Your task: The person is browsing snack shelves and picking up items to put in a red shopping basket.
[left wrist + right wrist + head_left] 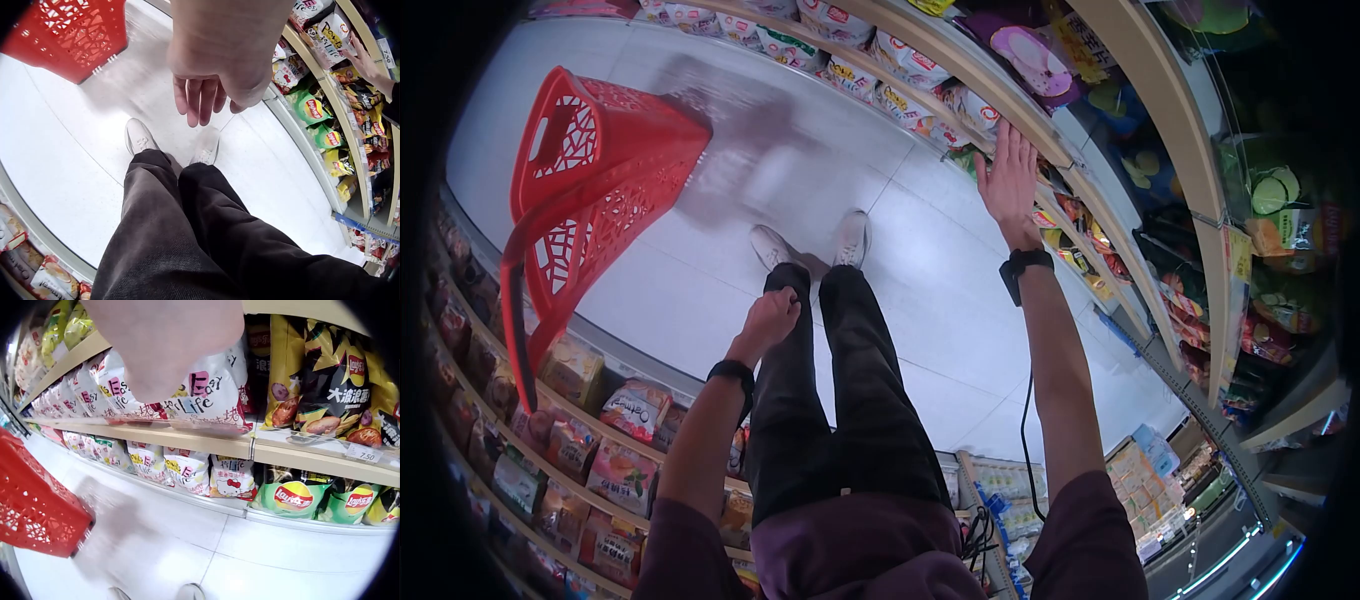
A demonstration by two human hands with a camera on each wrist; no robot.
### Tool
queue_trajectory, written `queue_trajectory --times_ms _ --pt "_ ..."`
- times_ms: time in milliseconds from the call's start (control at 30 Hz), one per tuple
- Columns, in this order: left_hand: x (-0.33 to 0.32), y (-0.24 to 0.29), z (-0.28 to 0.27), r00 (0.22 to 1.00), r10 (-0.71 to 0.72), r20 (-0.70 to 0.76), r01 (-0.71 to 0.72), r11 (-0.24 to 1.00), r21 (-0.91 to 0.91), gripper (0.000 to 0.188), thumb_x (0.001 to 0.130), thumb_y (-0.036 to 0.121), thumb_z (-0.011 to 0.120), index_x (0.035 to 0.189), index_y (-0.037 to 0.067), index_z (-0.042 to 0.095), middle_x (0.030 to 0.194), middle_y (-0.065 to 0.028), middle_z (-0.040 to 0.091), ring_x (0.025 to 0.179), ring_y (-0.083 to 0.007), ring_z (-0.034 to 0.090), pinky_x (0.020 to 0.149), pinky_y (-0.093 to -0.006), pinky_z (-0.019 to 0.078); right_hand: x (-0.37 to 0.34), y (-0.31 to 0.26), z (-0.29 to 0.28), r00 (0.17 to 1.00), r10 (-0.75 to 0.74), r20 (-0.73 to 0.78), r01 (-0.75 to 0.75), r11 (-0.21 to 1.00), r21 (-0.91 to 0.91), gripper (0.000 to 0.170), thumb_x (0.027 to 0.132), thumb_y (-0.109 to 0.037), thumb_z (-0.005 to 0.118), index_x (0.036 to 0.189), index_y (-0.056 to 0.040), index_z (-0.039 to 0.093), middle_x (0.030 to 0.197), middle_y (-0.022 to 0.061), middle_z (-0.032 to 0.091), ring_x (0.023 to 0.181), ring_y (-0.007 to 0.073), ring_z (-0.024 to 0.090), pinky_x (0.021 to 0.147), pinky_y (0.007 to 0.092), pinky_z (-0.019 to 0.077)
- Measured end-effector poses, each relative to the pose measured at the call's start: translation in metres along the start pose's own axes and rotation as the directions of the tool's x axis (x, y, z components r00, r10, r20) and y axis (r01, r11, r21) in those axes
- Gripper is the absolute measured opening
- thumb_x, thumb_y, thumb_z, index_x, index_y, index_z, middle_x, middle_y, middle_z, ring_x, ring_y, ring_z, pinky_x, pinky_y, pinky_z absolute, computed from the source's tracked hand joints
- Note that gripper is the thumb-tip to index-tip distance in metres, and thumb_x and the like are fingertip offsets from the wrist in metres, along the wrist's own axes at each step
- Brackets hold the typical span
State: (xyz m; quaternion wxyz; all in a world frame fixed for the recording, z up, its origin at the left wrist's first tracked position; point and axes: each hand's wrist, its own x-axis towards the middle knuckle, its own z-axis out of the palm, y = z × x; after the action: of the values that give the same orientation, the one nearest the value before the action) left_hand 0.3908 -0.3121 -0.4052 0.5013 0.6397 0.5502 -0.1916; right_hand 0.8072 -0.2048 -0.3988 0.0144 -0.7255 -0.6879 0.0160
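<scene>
We are in a shop: shelves (pixel 306 456) packed with snack bags (pixel 209 394), a price tag (pixel 363 454) (it reads 7.50) and a red shopping basket (pixel 650 112) tell us.

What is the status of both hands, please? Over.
Left hand free, fingers loose. Right hand at Easy for Life snack bag, contact unclear. Red shopping basket stands aside.

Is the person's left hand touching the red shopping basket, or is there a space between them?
Apart. The head view shows it: pale floor is plainly visible between the left hand and the red shopping basket.
</scene>
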Motion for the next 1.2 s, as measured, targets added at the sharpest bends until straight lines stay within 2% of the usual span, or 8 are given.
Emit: queue_trajectory --times_ms 133,333,533,733,867,967,1067,1200 --pt "-0.001 0.002 -0.004 1.0 -0.017 0.009 0.017 1.0 0.011 0.022 0.088 0.023 0.057 0.102 0.006 0.057 0.097 -0.016 0.067 0.093 -0.0367 0.062 0.08 -0.0452 0.0503 0.012 -0.003 0.015 0.995 0.071 -0.075 -0.076 0.995 -0.06 0.064 0.096 -0.042 0.043 0.141 0.0019 0.031 0.139 0.0235 0.042 0.132 0.0367 0.036 0.111 0.0485 0.0225" --pt "-0.002 -0.008 0.003 1.0 -0.003 0.003 0.003 0.998 0.061 0.022 0.088 0.024 0.057 0.102 0.006 0.057 0.097 -0.0157 0.066 0.093 -0.0366 0.062 0.081 -0.0448 0.05 0.027 -0.003 0.006 0.992 0.118 -0.055 -0.117 0.993 0.015 0.054 0.094 -0.038 0.047 0.13 0.002 0.043 0.123 0.0217 0.055 0.12 0.0359 0.047 0.104 0.0474 0.0314" --pt "-0.004 0.004 0.0 1.0 -0.013 0.021 0.012 0.998 0.061 0.022 0.088 0.023 0.057 0.102 0.006 0.056 0.098 -0.0159 0.066 0.094 -0.0367 0.062 0.081 -0.0448 0.05 0.007 0.012 -0.002 0.999 0.033 -0.002 -0.033 0.995 0.097 0.053 0.092 -0.027 0.053 0.136 0.0004 0.039 0.125 0.0209 0.052 0.117 0.0361 0.048 0.102 0.0488 0.0353" --pt "0.002 0.01 0.001 0.999 0.032 -0.009 -0.032 0.999 0.023 0.022 0.088 0.023 0.058 0.101 0.005 0.058 0.098 -0.0166 0.066 0.094 -0.0372 0.062 0.081 -0.0451 0.05 -0.009 0.016 -0.011 0.987 -0.145 -0.071 0.156 0.972 0.178 0.061 0.091 -0.019 0.054 0.144 -0.0018 0.03 0.146 0.021 0.034 0.134 0.0354 0.035 0.112 0.0479 0.0264" --pt "0.003 0.011 0.002 0.999 0.028 -0.017 -0.028 1.0 0.005 0.022 0.087 0.022 0.058 0.101 0.005 0.058 0.097 -0.017 0.066 0.093 -0.0378 0.062 0.081 -0.0454 0.0499 -0.015 0.002 -0.009 0.996 -0.082 0.037 0.08 0.996 0.04 0.068 0.091 -0.023 0.055 0.147 -0.0036 0.023 0.153 0.0217 0.019 0.141 0.0364 0.021 0.114 0.0511 0.0189" --pt "-0.001 0.011 0.001 1.0 -0.009 -0.003 0.009 1.0 0.015 0.022 0.087 0.023 0.058 0.101 0.005 0.058 0.097 -0.017 0.066 0.092 -0.0382 0.062 0.081 -0.0458 0.0501 -0.001 -0.002 0.002 1.0 0.015 0.008 -0.015 1.0 0.0 0.073 0.091 -0.029 0.056 0.148 -0.0023 0.02 0.151 0.0221 0.023 0.141 0.0363 0.022 0.113 0.0527 0.0198" --pt "-0.006 0.006 0.0 1.0 -0.023 0.005 0.023 0.999 0.025 0.022 0.087 0.023 0.058 0.1 0.006 0.058 0.096 -0.0174 0.066 0.092 -0.0382 0.062 0.08 -0.0461 0.0503 0.021 0.001 0.006 0.957 0.174 0.233 -0.182 0.983 0.013 0.077 0.09 -0.033 0.057 0.148 -0.0015 0.017 0.149 0.0228 0.026 0.14 0.037 0.023 0.113 0.0536 0.0199" --pt "-0.009 -0.001 0.002 1.0 -0.028 -0.012 0.029 0.998 0.054 0.023 0.087 0.025 0.058 0.101 0.006 0.058 0.095 -0.0187 0.066 0.091 -0.038 0.063 0.08 -0.0462 0.0506 0.006 -0.016 0.004 0.997 0.075 -0.019 -0.074 0.996 0.041 0.078 0.086 -0.026 0.059 0.148 -0.0023 0.018 0.149 0.0215 0.026 0.14 0.0371 0.023 0.113 0.0554 0.0161"
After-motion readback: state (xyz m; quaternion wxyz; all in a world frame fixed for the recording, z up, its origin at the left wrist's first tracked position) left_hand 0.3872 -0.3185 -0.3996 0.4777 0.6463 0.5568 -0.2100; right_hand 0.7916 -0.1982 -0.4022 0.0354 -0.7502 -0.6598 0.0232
